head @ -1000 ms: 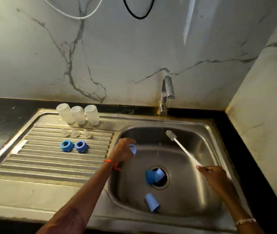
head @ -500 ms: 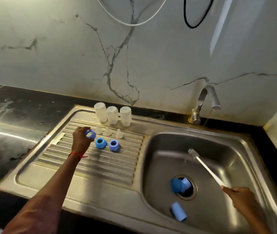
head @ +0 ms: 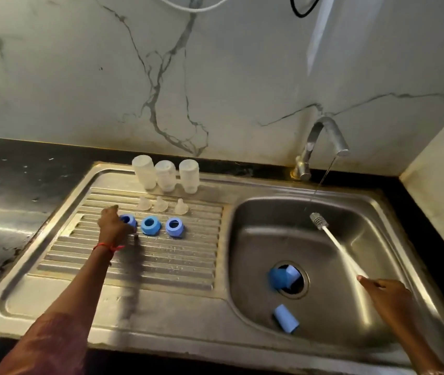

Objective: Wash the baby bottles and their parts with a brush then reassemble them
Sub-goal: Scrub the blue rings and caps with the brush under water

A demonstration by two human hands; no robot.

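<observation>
On the ribbed drainboard [head: 161, 261] three clear bottles [head: 165, 175] stand upside down in a row, with three clear teats [head: 161, 204] in front of them. Three blue collar rings lie in a row. My left hand [head: 112, 226] holds the leftmost blue ring [head: 128, 221] on the board, next to the two other rings [head: 162, 226]. My right hand [head: 385, 293] grips the white handle of the bottle brush [head: 334, 244], whose head sits under the tap's thin stream. In the basin two blue caps [head: 283, 277] lie on the drain and another blue cap [head: 285, 319] lies nearer me.
The tap [head: 321, 142] runs a thin stream into the steel sink basin [head: 264, 220]. Black counter [head: 4, 201] lies to the left and a marble wall behind. A white side wall [head: 442, 185] closes the right.
My left hand carried a blue ring from the basin to the drainboard and set it down left of the other two rings. The brush stayed over the basin.
</observation>
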